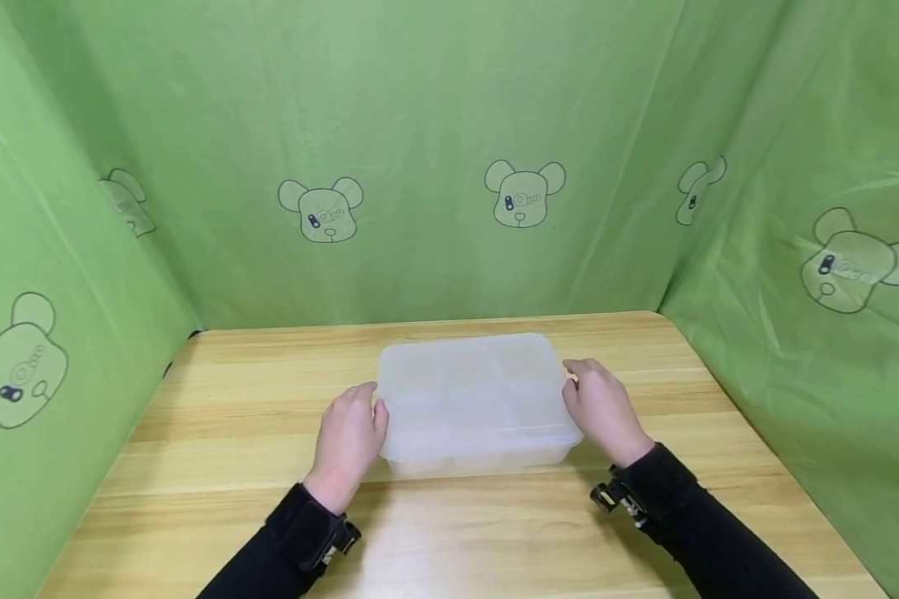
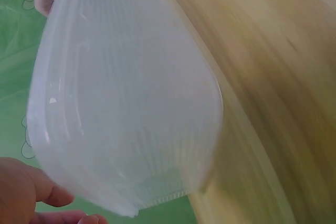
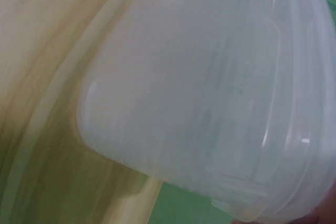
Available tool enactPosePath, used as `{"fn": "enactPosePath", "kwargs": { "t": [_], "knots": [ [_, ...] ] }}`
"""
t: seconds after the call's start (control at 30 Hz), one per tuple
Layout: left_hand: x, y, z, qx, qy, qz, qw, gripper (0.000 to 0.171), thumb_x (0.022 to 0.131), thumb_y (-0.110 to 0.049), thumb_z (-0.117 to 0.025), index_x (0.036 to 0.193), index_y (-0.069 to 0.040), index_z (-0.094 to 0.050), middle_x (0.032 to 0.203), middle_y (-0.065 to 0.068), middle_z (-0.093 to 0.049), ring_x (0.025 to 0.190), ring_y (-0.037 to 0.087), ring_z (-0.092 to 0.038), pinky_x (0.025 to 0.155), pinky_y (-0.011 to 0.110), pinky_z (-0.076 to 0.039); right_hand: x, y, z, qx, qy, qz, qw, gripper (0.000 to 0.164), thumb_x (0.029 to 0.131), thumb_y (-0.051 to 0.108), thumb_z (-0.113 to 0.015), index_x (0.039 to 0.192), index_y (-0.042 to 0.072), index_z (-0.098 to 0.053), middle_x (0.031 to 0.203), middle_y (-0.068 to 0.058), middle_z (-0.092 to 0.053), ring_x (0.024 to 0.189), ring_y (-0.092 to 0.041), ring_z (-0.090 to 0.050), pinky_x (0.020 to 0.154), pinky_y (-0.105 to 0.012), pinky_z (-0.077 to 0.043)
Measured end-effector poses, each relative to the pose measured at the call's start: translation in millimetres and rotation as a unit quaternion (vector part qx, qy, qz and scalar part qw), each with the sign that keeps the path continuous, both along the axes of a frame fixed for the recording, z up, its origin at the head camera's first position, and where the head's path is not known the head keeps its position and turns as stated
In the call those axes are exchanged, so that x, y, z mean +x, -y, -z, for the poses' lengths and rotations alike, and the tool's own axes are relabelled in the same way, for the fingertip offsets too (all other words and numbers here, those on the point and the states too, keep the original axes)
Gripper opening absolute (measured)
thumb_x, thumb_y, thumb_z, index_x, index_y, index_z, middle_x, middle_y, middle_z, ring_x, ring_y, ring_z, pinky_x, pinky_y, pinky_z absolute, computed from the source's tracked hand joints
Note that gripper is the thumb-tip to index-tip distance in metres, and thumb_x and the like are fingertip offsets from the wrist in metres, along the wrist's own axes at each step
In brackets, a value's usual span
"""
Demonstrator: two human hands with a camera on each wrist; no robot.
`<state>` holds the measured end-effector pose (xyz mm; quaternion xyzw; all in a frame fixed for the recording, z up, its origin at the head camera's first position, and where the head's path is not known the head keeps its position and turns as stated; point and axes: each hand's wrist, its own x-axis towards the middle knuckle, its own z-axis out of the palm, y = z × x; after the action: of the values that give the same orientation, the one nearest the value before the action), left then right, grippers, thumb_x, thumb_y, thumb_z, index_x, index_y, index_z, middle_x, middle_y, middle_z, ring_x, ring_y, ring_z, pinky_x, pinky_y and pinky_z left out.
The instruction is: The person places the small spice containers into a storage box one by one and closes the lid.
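A lidded, translucent white plastic box (image 1: 479, 399) stands on the wooden table, and pale square shapes show faintly through its lid. At its left end, my left hand (image 1: 348, 437) grips the rim, thumb toward the near side. My right hand (image 1: 603, 408) holds the opposite end with bent fingers. Up close in the left wrist view, the box's side wall (image 2: 131, 87) fills the middle, with fingers (image 2: 52, 195) at the rim. The box (image 3: 194, 93) hides most of the right hand in the right wrist view.
The light wood tabletop (image 1: 217, 466) extends around the box. Green cloth walls (image 1: 419, 100) with printed bear heads enclose the table at the back and both sides. Each wrist wears a black strap with a small camera.
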<state>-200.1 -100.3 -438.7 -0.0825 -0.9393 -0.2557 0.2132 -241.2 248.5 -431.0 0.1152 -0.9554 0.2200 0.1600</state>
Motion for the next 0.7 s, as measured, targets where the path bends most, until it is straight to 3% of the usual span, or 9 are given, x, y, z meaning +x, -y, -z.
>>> {"fn": "enactPosePath", "kwargs": {
  "t": [0.13, 0.7],
  "knots": [
    [1.2, 3.5, -0.5, 0.0, -0.01, -0.002, 0.9999, 0.027, 0.094, -0.008, -0.064, 0.113, 0.009, -0.068, 0.107, 0.024, -0.07, 0.097, 0.037, -0.07, 0.082, 0.045, -0.058, -0.5, 2.2, -1.5, -0.003, -0.014, 0.004, 1.0, 0.032, 0.094, -0.001, -0.05, 0.12, -0.016, -0.061, 0.112, -0.034, -0.063, 0.089, -0.041, -0.065, 0.077, -0.055, -0.054],
    [1.0, 0.3, 5.2, 0.005, 0.004, 0.004, 1.0, 0.027, 0.093, -0.01, -0.065, 0.112, 0.01, -0.068, 0.103, 0.025, -0.071, 0.089, 0.036, -0.071, 0.079, 0.046, -0.059, -1.9, 2.7, 0.7, 0.004, 0.012, 0.007, 1.0, 0.034, 0.095, 0.003, -0.053, 0.122, -0.015, -0.061, 0.11, -0.032, -0.063, 0.083, -0.035, -0.066, 0.071, -0.051, -0.055]
  ]
}}
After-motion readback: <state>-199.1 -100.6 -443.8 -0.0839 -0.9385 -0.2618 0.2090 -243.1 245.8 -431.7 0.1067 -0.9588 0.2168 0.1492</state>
